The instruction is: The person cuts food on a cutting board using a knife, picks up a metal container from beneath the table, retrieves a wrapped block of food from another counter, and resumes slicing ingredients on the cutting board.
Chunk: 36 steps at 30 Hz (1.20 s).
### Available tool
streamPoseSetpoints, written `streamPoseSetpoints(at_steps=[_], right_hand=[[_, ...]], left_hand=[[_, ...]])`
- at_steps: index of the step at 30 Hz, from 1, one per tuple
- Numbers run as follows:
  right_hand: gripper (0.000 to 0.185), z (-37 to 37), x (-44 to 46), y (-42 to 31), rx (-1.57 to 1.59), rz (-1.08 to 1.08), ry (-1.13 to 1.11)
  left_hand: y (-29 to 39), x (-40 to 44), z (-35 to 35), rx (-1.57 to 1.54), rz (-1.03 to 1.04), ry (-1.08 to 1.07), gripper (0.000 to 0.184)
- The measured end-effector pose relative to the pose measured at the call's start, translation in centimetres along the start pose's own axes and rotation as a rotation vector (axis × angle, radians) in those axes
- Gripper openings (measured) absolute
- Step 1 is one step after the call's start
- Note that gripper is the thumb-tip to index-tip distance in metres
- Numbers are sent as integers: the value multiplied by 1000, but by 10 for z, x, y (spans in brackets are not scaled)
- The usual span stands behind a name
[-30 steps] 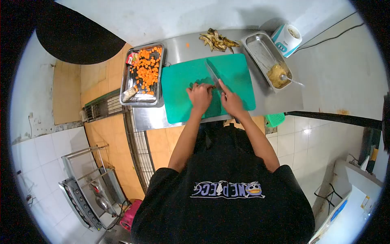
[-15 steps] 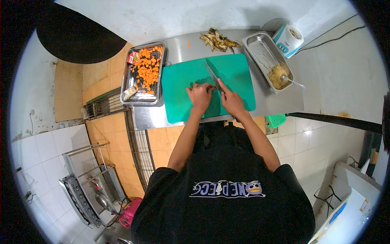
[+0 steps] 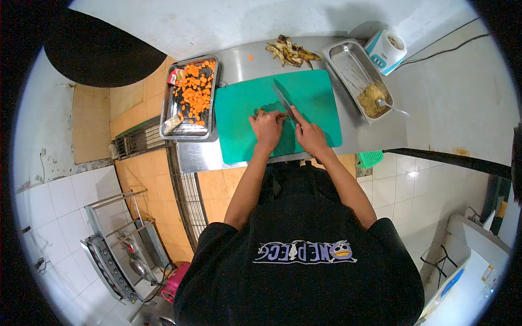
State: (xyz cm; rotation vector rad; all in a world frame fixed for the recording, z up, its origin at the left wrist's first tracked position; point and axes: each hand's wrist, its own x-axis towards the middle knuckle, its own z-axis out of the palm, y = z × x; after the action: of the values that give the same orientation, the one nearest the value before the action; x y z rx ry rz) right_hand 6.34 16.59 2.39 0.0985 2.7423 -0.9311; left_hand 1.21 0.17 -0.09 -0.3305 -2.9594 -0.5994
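Note:
On the green cutting board (image 3: 239, 103), my left hand (image 3: 267, 130) is closed, its fingers curled over a small brownish piece (image 3: 261, 111) mostly hidden beneath them. My right hand (image 3: 311, 137) grips a knife (image 3: 281, 96) by the handle, just right of my left fingertips, with the blade pointing away from me. A dark bit of food shows between the left fingers and the blade. Beyond the board lies a pile of brown and yellowish peels (image 3: 291, 52) on the metal table (image 3: 239, 61).
At the left, a metal tray (image 3: 164, 117) holds cut orange pieces (image 3: 194, 92), a red packet and a pale cylindrical item. A deep steel pan (image 3: 348, 81) with yellowish mash and a spoon stands right, beside a white and teal appliance (image 3: 385, 51). A green basket (image 3: 371, 158) is below.
The view shifts slightly. Both hands stay in nearly the same place, and the knife remains beside the left fingertips.

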Motion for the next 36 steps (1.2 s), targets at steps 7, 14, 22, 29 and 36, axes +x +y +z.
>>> streamPoseSetpoints(at_steps=[7, 14, 22, 29, 36], right_hand=[[70, 6, -6, 5, -72, -26, -69], [71, 4, -5, 4, 27, -46, -2], [70, 1, -7, 3, -44, -48, -72], [68, -7, -9, -6, 60, -52, -9], [67, 9, -11, 8, 5, -40, -9]], left_hand=[[-5, -2, 12, -50, 9, 46, 10], [-1, -1, 6, -32, 0, 90, 7], [-5, -2, 12, -71, 10, 102, 11], [-5, -4, 13, -37, 15, 80, 12], [0, -4, 8, -60, 32, 146, 7]])
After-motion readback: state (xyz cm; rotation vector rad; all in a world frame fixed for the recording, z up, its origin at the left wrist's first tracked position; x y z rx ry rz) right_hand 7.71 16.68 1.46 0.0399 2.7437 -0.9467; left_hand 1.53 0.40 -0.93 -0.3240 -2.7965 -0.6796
